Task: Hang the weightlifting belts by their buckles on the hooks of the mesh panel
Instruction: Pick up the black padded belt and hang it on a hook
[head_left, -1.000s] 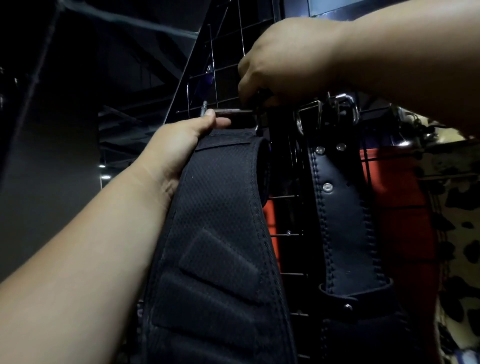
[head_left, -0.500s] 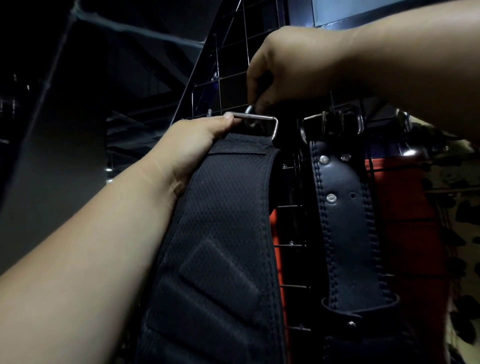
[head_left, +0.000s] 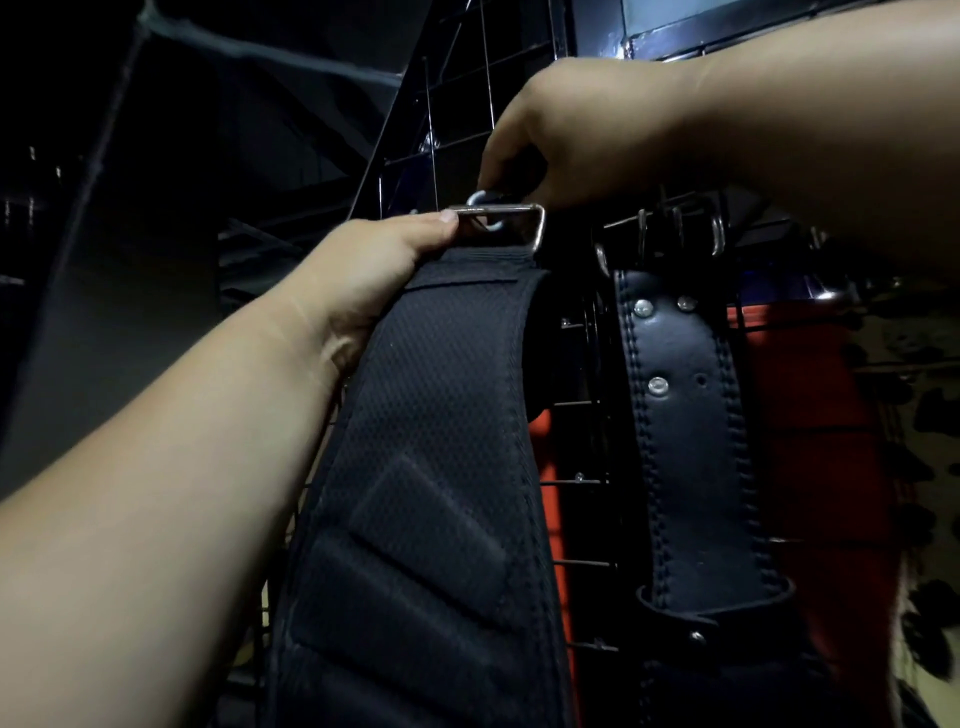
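A wide black fabric belt (head_left: 431, 467) runs down the middle of the view. Its silver rectangular buckle (head_left: 535, 228) is at the top, against the black mesh panel (head_left: 467, 104). A silver hook (head_left: 480, 200) pokes through the buckle's frame. My left hand (head_left: 374, 275) grips the belt's top edge from the left, thumb on the buckle bar. My right hand (head_left: 587, 135) reaches in from the upper right and pinches the hook or buckle just above it. A black leather belt (head_left: 680, 415) with rivets hangs to the right by its own buckle (head_left: 675, 234).
Behind the mesh is a red surface (head_left: 810, 415), and at the far right a pale cloth with black spots (head_left: 930, 405). The left side is a dark room with grey walls. More mesh wires show between the two belts.
The buckle came out from under my right hand and now shows with the hook through its frame. My right hand shifted slightly up; the view tilted and the belts sit lower in frame.
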